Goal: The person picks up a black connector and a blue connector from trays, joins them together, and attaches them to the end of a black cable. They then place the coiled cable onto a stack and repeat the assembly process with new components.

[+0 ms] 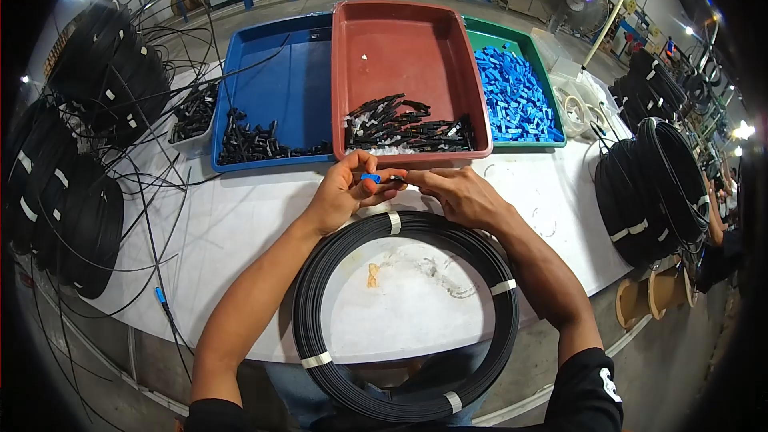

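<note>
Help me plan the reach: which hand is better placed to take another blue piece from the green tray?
Right hand, probably: the green tray lies on its side, and the left hand pinches the blue connector.

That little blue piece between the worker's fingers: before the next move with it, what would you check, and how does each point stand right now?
1. Blue piece gripped: ok, the left hand pinches it between its fingertips.
2. Black part held against it: ok, the right hand holds a small dark part next to the blue piece.
3. The two parts lined up or seated: cannot tell, fingers hide the joint.
4. Cable coil steady: ok, it lies flat on the white table under both forearms, bound with white tape.
5. Spare parts near: ok, the red tray holds black pieces and the green tray blue ones, just beyond the hands.
</note>
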A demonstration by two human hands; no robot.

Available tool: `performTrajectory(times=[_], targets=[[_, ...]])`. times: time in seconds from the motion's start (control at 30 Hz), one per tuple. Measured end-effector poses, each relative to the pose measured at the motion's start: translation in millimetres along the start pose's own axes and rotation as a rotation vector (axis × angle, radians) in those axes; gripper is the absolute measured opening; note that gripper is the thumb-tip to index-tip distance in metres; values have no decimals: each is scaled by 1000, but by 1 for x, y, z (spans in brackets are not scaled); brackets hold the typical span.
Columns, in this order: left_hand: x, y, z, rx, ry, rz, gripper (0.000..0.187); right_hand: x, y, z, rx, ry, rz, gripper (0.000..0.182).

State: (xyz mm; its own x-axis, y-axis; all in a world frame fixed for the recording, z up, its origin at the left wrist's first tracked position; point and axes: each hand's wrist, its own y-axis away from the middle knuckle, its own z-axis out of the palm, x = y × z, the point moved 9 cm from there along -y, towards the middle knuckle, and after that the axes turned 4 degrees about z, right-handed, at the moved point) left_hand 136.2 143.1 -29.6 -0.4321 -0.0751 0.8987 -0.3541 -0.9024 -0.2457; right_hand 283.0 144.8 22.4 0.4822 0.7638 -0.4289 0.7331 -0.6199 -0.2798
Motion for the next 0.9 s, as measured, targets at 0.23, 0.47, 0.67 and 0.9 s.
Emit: performTrajectory(times=[0.23,0.47,0.67,0.9], targets=[[2,-1,5,-26,-5,66,40,-1,1,-1,1,-7,-15,53],[5,1,-13,242,-216,50,16,13,8,-5,159,-59,-11,29],[7,1,-12,218,-251,72,15,5,11,-8,195,-67,-55,27],[10,1,-9,198,-331,95,23,4,11,-9,215,-70,-55,22]])
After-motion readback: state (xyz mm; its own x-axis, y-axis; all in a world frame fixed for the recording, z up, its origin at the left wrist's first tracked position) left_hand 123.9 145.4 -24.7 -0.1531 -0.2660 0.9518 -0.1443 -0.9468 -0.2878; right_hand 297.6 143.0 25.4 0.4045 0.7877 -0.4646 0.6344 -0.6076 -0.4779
